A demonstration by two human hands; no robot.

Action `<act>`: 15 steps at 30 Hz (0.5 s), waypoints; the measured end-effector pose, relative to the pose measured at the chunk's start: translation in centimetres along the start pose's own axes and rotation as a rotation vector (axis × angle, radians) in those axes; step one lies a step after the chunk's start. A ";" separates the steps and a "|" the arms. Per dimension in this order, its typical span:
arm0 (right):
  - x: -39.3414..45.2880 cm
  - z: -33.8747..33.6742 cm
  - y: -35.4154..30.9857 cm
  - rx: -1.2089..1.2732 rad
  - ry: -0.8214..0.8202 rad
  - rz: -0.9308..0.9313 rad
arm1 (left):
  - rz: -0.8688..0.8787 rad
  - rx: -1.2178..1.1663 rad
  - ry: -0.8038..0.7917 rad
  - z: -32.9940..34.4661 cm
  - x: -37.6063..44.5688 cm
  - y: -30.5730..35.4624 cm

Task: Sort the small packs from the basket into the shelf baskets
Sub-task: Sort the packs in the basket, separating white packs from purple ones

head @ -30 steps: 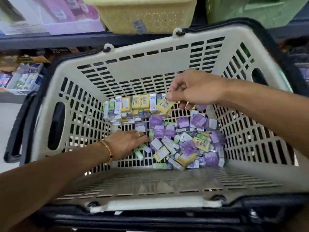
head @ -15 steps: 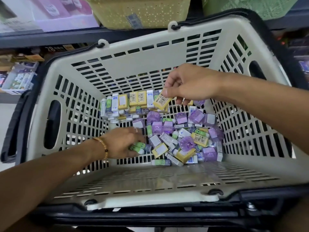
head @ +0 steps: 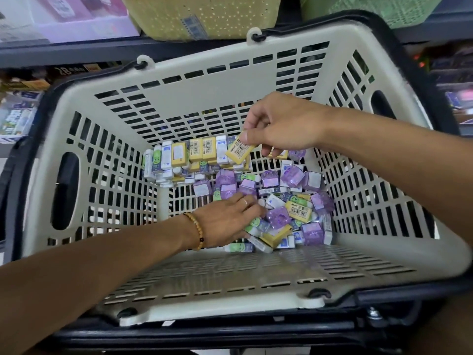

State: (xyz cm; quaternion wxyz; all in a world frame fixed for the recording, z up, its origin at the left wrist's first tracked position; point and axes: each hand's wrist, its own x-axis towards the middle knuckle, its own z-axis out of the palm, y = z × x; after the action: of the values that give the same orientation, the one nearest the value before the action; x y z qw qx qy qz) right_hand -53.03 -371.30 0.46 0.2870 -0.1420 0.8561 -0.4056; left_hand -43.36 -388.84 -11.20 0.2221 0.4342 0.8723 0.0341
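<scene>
A cream slotted shopping basket (head: 179,98) holds a heap of small packs (head: 289,201): yellow, purple, white and green ones. A neat row of yellow and white packs (head: 194,152) stands against its far wall. My right hand (head: 284,124) hovers over the far side and pinches a yellow pack (head: 239,149) with a barcode; more yellow packs seem tucked under its fingers. My left hand (head: 227,219) reaches down into the loose heap, its fingers curled among green and purple packs; what they hold is hidden.
On the shelf behind stand a yellow perforated basket (head: 199,16) and a green basket (head: 384,8). Pink and purple boxes (head: 66,16) sit at the upper left. Boxed goods (head: 15,116) fill the lower shelf at left. The basket's black handles run round its rim.
My left hand has moved right, deeper into the loose heap. My right hand keeps the yellow pack and has barely shifted. The view has tilted slightly down.
</scene>
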 end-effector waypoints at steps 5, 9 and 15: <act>0.2 0.0 0.1 -0.020 -0.002 -0.001 | -0.112 -0.116 -0.184 0.0 0.2 -0.4; 0.5 0.0 0.2 -0.030 -0.011 0.000 | -0.280 -0.375 -0.222 0.0 0.0 -0.1; 0.6 0.1 0.4 -0.034 -0.019 0.002 | -0.378 -0.569 -0.240 -0.9 0.1 0.8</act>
State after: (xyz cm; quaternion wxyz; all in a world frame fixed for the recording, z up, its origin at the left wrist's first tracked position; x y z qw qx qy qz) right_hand -53.46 -371.43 -0.16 0.2933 -0.1498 0.8602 -0.3893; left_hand -43.22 -388.16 -10.21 0.4375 0.1870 0.8604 0.1827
